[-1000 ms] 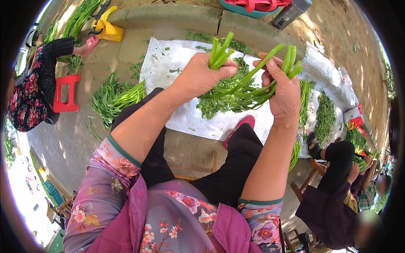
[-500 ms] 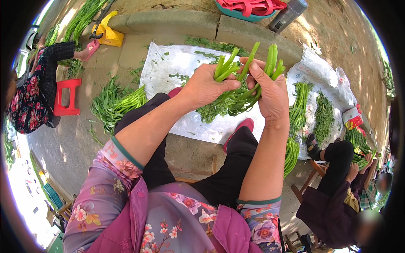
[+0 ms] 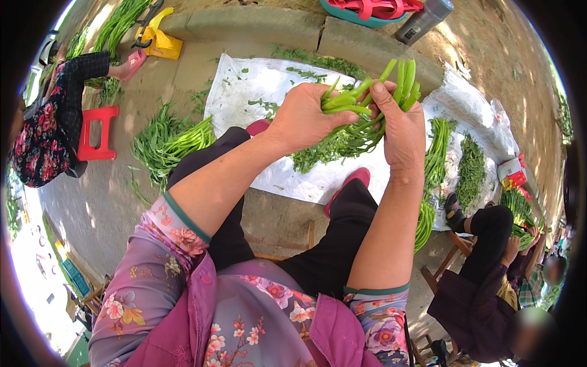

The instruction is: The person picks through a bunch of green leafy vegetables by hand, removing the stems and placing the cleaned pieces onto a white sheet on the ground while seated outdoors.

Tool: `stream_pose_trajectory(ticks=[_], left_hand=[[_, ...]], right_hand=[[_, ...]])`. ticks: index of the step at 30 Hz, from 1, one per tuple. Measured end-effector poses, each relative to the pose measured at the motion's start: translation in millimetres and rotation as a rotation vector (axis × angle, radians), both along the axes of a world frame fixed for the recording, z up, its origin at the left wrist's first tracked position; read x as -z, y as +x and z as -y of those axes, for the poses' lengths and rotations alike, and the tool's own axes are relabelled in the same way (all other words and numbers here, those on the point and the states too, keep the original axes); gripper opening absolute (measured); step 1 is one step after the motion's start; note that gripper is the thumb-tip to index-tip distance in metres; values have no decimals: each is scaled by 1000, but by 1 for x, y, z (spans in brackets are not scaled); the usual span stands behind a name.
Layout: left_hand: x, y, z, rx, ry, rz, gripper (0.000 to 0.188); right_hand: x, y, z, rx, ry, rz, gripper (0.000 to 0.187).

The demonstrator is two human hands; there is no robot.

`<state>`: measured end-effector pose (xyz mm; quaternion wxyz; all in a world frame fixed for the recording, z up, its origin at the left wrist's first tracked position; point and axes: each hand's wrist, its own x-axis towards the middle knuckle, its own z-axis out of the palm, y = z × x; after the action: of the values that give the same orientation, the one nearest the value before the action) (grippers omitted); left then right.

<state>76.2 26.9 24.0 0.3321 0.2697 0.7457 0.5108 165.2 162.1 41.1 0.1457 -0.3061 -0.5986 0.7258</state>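
Both hands hold one bundle of green leafy stalks [image 3: 367,98] up in front of me. My left hand [image 3: 304,117] grips the stems from the left, fingers curled round them. My right hand [image 3: 400,125] closes on the same bundle from the right, with cut stem ends sticking up above its fingers. The leafy ends hang down toward a loose heap of greens [image 3: 333,147] lying on a white plastic sheet [image 3: 244,92] spread on the ground beyond my knees.
A pile of green stalks [image 3: 171,144] lies left of my legs, near a red stool [image 3: 98,131] and a seated person in a floral top [image 3: 43,128]. Another seated person [image 3: 489,269] works at the right beside rows of greens [image 3: 435,165]. A concrete kerb [image 3: 275,27] runs behind.
My hands have drawn together, gathering the spread stalks into one tight bundle. The bundle has shifted a little to the right and upward.
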Motion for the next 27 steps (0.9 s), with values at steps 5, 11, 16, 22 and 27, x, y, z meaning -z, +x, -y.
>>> stream_pose_trajectory(ticks=[5,11,16,22,27], left_hand=[[1,0,0,63,-72,-246,18],[5,-8,0,89,-77,-157,17],[-2,-17,2,180,-20,205,12],[-3,-34,12,119,-39,232,16],[-7,-40,14,62,-63,204,18]], right_hand=[[9,-1,-1,-19,127,44,21],[0,-2,1,5,23,-52,14],[9,5,-18,153,-64,-110,20],[11,15,-37,247,-230,-119,22],[12,15,-37,292,-262,-151,26]])
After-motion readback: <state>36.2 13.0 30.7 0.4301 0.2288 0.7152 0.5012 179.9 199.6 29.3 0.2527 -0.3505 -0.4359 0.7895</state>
